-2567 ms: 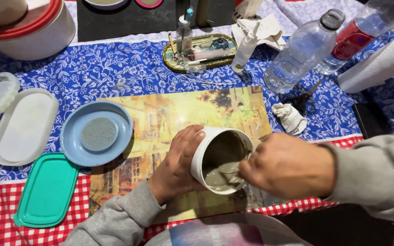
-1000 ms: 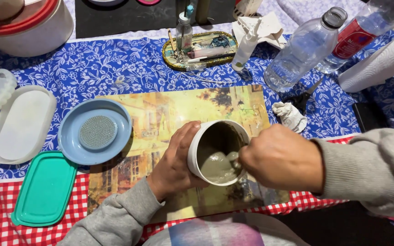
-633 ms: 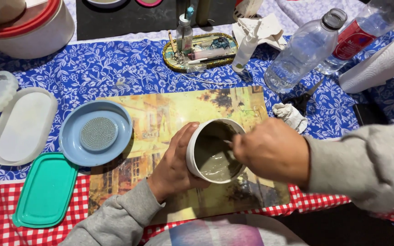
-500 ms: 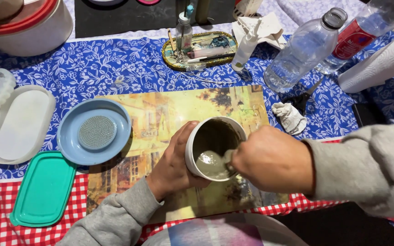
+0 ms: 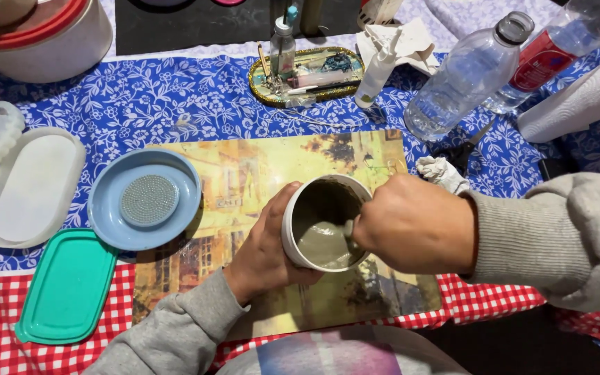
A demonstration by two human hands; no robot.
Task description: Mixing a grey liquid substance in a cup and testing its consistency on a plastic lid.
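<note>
Two hands at a white round cup of grey-green paste on a picture placemat.

The left hand [image 5: 265,246] wraps the left side of the white round cup [image 5: 326,223], tilting it over the yellow-brown printed placemat [image 5: 244,173]. The right hand [image 5: 414,223] is closed on a stirring stick [image 5: 347,231] dipped in the paste. To the left sits a blue round dish [image 5: 105,219], with a teal rectangular lid [image 5: 67,286] near it. Far right lies a clear plastic bottle [image 5: 463,76].
</note>
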